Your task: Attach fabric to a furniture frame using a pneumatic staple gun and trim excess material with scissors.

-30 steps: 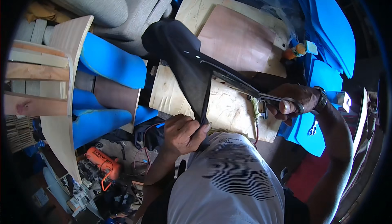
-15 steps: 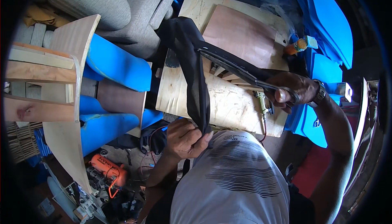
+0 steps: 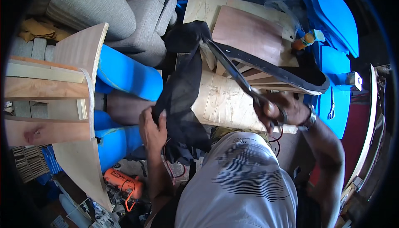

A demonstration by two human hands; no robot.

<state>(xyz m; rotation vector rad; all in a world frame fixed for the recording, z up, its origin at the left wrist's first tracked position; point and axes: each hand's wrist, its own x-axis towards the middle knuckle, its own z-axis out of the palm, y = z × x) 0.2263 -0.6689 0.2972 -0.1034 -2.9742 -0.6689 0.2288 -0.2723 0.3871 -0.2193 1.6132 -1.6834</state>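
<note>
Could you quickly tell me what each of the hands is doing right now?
Left hand: closed, gripping the black fabric.
Right hand: closed on the scissors handles.

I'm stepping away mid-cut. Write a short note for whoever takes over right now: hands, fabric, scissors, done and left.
Left hand: grips the black fabric, holding it taut above the wooden work board.
Right hand: holds the scissors; blades point up and left toward the fabric's top fold.
Done: a long black strip already trails off to the right over the board.
Left: the main piece remains uncut near the left hand; whether the blades are biting now cannot be told.
</note>
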